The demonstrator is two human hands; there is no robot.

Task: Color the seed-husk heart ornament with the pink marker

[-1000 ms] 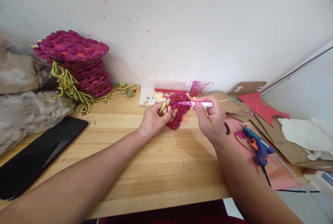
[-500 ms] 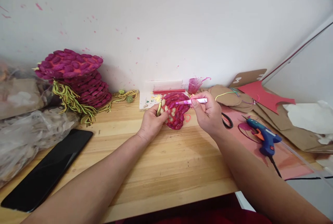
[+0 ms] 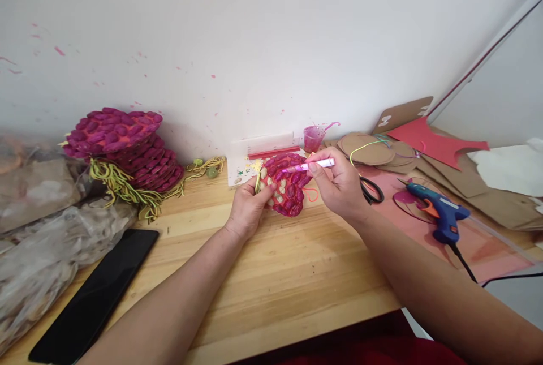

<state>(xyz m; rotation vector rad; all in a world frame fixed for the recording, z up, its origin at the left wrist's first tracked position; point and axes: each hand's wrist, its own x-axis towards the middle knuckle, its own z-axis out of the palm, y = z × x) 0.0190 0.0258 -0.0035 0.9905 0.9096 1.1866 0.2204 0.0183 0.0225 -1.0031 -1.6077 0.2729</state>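
My left hand point(image 3: 250, 205) grips the left edge of a round piece point(image 3: 291, 198) covered in peanut-like lumps, mostly magenta, with several pale ones near my thumb. Yellow-green yarn hangs at its left side. Pinched in my right hand point(image 3: 335, 183) is a white-handled brush point(image 3: 321, 164), its pink-stained tip touching the lumps in the upper part of the piece. A loop of orange cord shows at the right of the piece.
A stack of magenta lumpy discs point(image 3: 116, 130), plastic bags point(image 3: 85, 237) and a black phone point(image 3: 95, 297) lie left. Behind stands a pink cup point(image 3: 314, 140). Cardboard discs point(image 3: 360, 150), scissors point(image 3: 372, 190) and a blue glue gun point(image 3: 447, 215) are right.
The camera view has shifted and tilted slightly. Both hands still hold the piece and the brush, and the brush tip has moved slightly left over the lumps.
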